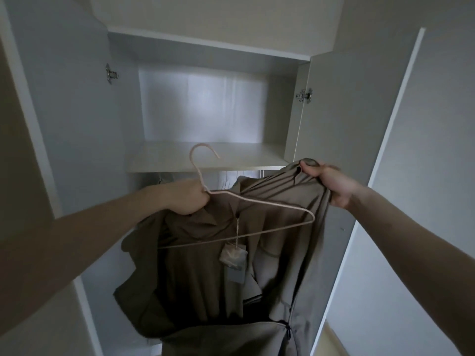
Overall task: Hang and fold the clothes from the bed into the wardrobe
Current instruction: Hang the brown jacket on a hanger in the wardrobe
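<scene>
Here, left hand [187, 196] gripping hanger [257, 204], right hand [331, 183] pinching garment [205, 273] (tagged)

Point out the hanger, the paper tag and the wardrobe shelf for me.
hanger [270, 202]: head view, on its upper sloping wire arm.
paper tag [232, 255]: head view, on the middle of the tag's face.
wardrobe shelf [205, 156]: head view, on its bare top surface.

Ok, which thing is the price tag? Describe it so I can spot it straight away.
Start at the open white wardrobe, in front of which two hands hold up a brown collared garment with a thin pale wire hanger across it. Just below the hanger's bottom bar dangles the small beige paper tag on a twine string. It is the only pale paper piece against the dark cloth.
</scene>
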Demonstrator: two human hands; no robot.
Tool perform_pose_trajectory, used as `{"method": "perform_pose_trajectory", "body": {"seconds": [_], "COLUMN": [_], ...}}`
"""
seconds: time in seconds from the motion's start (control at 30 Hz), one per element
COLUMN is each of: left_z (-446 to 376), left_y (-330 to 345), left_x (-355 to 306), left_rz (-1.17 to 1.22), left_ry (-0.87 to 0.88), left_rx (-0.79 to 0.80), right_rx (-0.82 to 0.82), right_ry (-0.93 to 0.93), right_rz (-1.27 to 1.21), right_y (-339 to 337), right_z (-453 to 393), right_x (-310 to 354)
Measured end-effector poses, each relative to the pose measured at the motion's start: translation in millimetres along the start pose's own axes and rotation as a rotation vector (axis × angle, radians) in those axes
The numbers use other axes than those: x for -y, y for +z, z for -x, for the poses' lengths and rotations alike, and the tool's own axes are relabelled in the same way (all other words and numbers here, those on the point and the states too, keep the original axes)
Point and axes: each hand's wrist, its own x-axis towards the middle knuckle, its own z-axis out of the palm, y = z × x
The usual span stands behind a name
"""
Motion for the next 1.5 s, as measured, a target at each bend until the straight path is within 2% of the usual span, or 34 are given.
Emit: {"method": "perform_pose_trajectory", "body": {"seconds": [0.13,0.27,0.33,0.43,0.67,0.8,0.83,0.87,0.93,0.97,1.0,1.07,1.13,1.37,1.5], "left_z": [-10.2,-14.3,-19.3,-27.0,-33.0,-26.4,-25.3,-24.4,-22.8,-21.8,-21.3,-21.7,-25.4,-41.0,-45.5], "left_y": [-4.0,6.0,11.1,9.1,9.8,9.0,8.0,6.1,0.7,-2.1,-5.3,-8.2,-10.1,9.6,18.0], "left_x": [17.6,10.3,-1.2,-11.1,-16.9,-14.7,-12.6,-10.3,-7.6,-8.4,-9.8,-13.2,-18.4,-48.3,-45.9], "left_rz": [-0.084,-0.142,-0.186,-0.108,0.032,0.008,-0.004,-0.010,0.000,0.008,0.013,0.042,0.091,0.206,0.268], "left_ry": [-0.075,-0.130,-0.151,-0.206,-0.229,-0.134,-0.115,-0.098,-0.057,-0.041,-0.029,-0.014,-0.008,0.133,0.319], "left_rx": [-0.362,-0.544,-0.575,-0.576,-0.578,-0.667,-0.688,-0.705,-0.734,-0.749,-0.764,-0.774,-0.765,-0.665,-0.418], "right_rx": [-0.024,-0.008,-0.014,-0.012,0.015,0.271,0.286,0.215,-0.027,-0.117,-0.129,0.029,0.093,-0.007,-0.104], "right_ry": [-0.097,-0.200,-0.308,-0.455,-0.656,-0.578,-0.584,-0.628,-0.766,-0.763,-0.672,-0.445,-0.409,-0.411,-0.389], "right_rz": [0.050,0.229,0.323,0.492,0.942,1.134,1.146,1.134,1.125,1.152,1.184,1.154,1.124,0.978,0.903], "right_y": [-0.8,22.9,42.4,76.0,134.6,123.8,115.6,108.2,85.3,73.3,65.8,60.5,67.1,101.8,95.2], "right_z": [14.2,33.0,42.7,60.5,85.9,78.1,74.6,70.7,54.2,46.7,41.0,30.2,23.2,11.8,11.1], "right_x": [-3.7,3.0,6.5,0.1,-84.5,-97.3,-90.6,-79.8,-58.9,-50.2,-42.4,-43.3,-56.1,-80.4,-86.8]}}
